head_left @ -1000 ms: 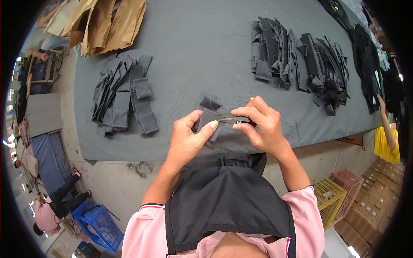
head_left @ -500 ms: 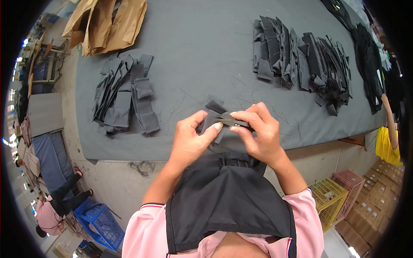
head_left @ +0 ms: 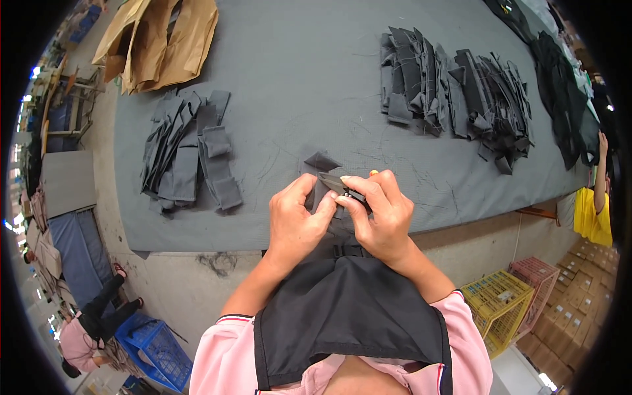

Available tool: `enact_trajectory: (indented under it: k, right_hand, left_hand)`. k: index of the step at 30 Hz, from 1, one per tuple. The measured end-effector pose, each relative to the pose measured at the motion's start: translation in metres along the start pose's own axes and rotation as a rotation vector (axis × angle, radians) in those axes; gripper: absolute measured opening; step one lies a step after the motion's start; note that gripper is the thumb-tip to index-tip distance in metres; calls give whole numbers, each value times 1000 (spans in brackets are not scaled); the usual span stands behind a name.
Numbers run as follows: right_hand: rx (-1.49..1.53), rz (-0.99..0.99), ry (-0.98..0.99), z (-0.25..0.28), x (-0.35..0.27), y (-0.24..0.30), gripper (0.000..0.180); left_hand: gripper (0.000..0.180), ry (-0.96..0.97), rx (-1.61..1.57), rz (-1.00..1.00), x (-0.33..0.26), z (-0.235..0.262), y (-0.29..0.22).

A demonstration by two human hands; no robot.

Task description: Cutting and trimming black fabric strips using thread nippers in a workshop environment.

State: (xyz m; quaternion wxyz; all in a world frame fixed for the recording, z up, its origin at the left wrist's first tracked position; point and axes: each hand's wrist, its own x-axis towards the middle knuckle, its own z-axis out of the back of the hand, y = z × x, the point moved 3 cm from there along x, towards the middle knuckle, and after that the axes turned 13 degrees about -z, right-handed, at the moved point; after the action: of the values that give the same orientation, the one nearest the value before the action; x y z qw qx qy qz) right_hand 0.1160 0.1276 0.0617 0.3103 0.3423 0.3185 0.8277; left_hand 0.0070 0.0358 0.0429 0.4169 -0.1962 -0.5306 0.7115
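Note:
Near the front edge of the grey-covered table, my left hand (head_left: 296,220) pinches a dark grey fabric strip (head_left: 321,161), part of which sticks out beyond my fingers. My right hand (head_left: 380,214) is closed around small black thread snips (head_left: 352,189). The snips' metal blades lie against the strip, right by my left thumb and index finger. Both hands almost touch. The lower part of the strip is largely hidden behind my fingers. A pile of similar strips (head_left: 187,155) lies to the left, and a larger pile with loose threads (head_left: 454,92) lies far right.
A brown paper bag (head_left: 158,46) stands at the table's far left. Loose threads are scattered over the table cover (head_left: 296,79). Black garments (head_left: 559,92) lie along the right edge, near a person in yellow (head_left: 592,214). Yellow (head_left: 497,306) and blue crates (head_left: 155,352) stand on the floor.
My right hand with the snips has shifted slightly left and down, closer to my left hand. The strip has turned a little in my left fingers.

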Motion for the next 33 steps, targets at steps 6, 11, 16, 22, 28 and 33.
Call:
enact_trajectory:
  k: [6, 11, 16, 22, 28, 33]
  right_hand:
    - [-71, 51, 1, 3, -1, 2, 25]
    - [-4, 27, 16, 3, -1, -3, 23]
    - [297, -365, 181, 6, 1, -14, 18]
    - [580, -474, 237, 14, -2, -17, 27]
    - [603, -557, 331, -28, 5, -29, 13]
    - [1012, -1054, 521, -44, 4, -50, 15]
  left_hand:
    - [20, -14, 13, -34, 2, -1, -4]
    - [21, -15, -10, -13, 1, -1, -1]
    - [12, 60, -53, 35, 3, 3, 10]
    - [19, 9, -682, 473, 3, 1, 28]
    - [22, 58, -773, 510, -3, -3, 34]
    - [25, 99, -679, 473, 1, -8, 18]
